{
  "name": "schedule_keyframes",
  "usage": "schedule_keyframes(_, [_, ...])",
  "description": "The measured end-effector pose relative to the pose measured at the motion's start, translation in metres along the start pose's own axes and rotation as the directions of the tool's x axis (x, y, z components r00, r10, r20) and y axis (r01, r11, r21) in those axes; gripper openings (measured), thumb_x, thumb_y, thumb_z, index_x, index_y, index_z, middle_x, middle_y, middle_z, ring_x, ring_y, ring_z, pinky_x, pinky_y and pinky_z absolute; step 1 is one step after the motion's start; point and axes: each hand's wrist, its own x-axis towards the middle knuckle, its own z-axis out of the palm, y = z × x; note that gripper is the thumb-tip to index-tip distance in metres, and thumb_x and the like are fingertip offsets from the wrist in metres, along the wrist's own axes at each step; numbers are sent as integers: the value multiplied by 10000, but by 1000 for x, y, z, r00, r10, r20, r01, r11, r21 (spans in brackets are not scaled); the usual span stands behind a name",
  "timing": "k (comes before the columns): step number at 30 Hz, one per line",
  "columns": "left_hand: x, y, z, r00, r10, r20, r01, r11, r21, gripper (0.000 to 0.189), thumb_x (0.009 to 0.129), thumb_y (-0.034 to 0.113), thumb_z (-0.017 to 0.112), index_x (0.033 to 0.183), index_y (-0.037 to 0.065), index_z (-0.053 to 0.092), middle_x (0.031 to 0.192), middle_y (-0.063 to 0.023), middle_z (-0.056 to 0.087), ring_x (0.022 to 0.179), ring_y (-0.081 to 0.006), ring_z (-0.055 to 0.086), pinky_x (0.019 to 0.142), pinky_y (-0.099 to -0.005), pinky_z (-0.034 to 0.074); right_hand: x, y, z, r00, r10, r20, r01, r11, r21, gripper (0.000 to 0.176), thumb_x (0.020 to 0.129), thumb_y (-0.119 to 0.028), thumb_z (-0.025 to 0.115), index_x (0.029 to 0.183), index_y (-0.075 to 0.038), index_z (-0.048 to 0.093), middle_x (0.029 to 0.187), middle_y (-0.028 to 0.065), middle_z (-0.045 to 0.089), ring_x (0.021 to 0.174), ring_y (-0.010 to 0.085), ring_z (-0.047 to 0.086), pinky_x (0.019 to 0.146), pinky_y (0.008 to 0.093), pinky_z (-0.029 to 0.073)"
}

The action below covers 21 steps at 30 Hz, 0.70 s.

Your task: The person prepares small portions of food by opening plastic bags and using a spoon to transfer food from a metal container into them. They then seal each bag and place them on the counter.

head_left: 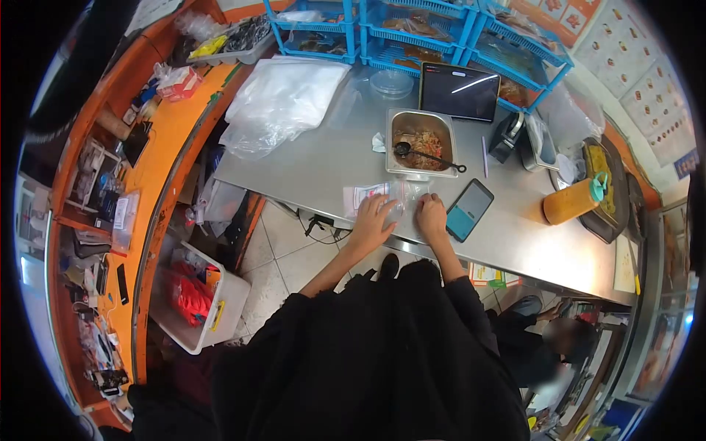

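Note:
A clear plastic bag with a printed label [360,197] lies flat at the front edge of the steel table [316,173]. My left hand [374,222] rests on it with its fingers spread. At the bag's right end, my right hand [431,214] has its fingers curled together; whatever they pinch is too small to make out. Just beyond both hands stands a metal container [397,120] of chopped food [426,141], with a black spoon [430,156] lying across it. A phone [469,210] lies to the right of my right hand.
Plastic sheets [283,99] lie at the back left. A tablet [460,92] stands before blue racks [412,33]. An orange bottle [572,202] is at the right. Another person [518,342] is low at the right, below the table. A white bin [232,312] stands at the left.

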Motion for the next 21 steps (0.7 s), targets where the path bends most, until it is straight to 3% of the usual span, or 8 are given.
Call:
schedule_keyframes(2, [-23, 10, -13, 996, 61, -67, -60, 998, 19, 446, 668, 139, 631, 1080, 66, 475, 1098, -115, 432, 1050, -295, 393, 894, -406, 314, -11, -8, -2, 997, -33, -68, 33, 999, 4, 128, 708, -168, 574, 783, -64, 581, 757, 133, 546, 713, 323, 529, 644, 408, 433])
schedule_keyframes(4, [-53, 14, -25, 999, -34, -4, 32, 977, -210, 367, 703, 131, 606, 1046, 57, 497, 1048, -94, 476, 1001, -265, 446, 860, -368, 350, -11, -18, -1, 987, -79, -139, 82, 997, 16, 134, 701, -189, 582, 783, -83, 584, 757, 121, 549, 719, 315, 525, 649, 415, 427])
schedule_keyframes(6, [-86, 15, -34, 997, -71, -16, 65, 966, -251, 333, 718, 125, 596, 1030, 52, 507, 1016, -93, 494, 966, -255, 472, 830, -347, 372, -10, -14, 5, 997, 59, -39, -56, 996, 75, 154, 676, -224, 614, 761, -102, 576, 800, 114, 539, 782, 323, 502, 694, 428, 400])
schedule_keyframes(11, [-137, 13, -47, 986, -165, 29, 162, 892, -422, 263, 756, 116, 574, 1004, 39, 530, 943, -98, 541, 876, -236, 537, 754, -308, 422, -4, -6, 23, 993, 113, -44, -115, 992, -50, 173, 670, -255, 629, 766, -114, 599, 847, 116, 530, 785, 303, 505, 688, 419, 406])
schedule_keyframes(14, [-146, 17, -60, 969, -235, 72, 239, 834, -498, 243, 774, 112, 559, 1002, 32, 536, 896, -97, 570, 821, -206, 570, 719, -288, 441, -9, -13, 20, 987, 84, -137, -113, 968, -226, 257, 680, -255, 628, 886, -109, 581, 879, 133, 530, 807, 307, 514, 714, 412, 409])
schedule_keyframes(16, [-149, 20, -69, 934, -316, 165, 355, 794, -493, 219, 804, 121, 547, 1004, 32, 537, 970, -75, 572, 880, -151, 564, 778, -260, 428, -11, -22, 22, 924, 215, -316, -289, 934, -208, 335, 698, -231, 612, 989, -81, 540, 950, 159, 515, 841, 315, 523, 716, 387, 428])
schedule_keyframes(19, [-163, 5, -50, 927, -339, 157, 359, 687, -632, 218, 823, 133, 531, 1009, 20, 528, 962, -70, 575, 879, -133, 557, 783, -251, 428, -3, -23, 23, 937, 308, -162, -315, 949, -17, 443, 687, -174, 622, 1093, -85, 469, 894, 167, 535, 798, 327, 536, 708, 371, 440])
schedule_keyframes(21, [-167, 4, -42, 919, -357, 167, 371, 636, -677, 223, 824, 145, 530, 1014, 29, 530, 929, -63, 576, 852, -134, 557, 757, -254, 430, 3, -23, 28, 947, 294, -126, -296, 955, 5, 459, 681, -145, 619, 1107, -88, 458, 855, 167, 544, 754, 324, 545, 699, 363, 447])
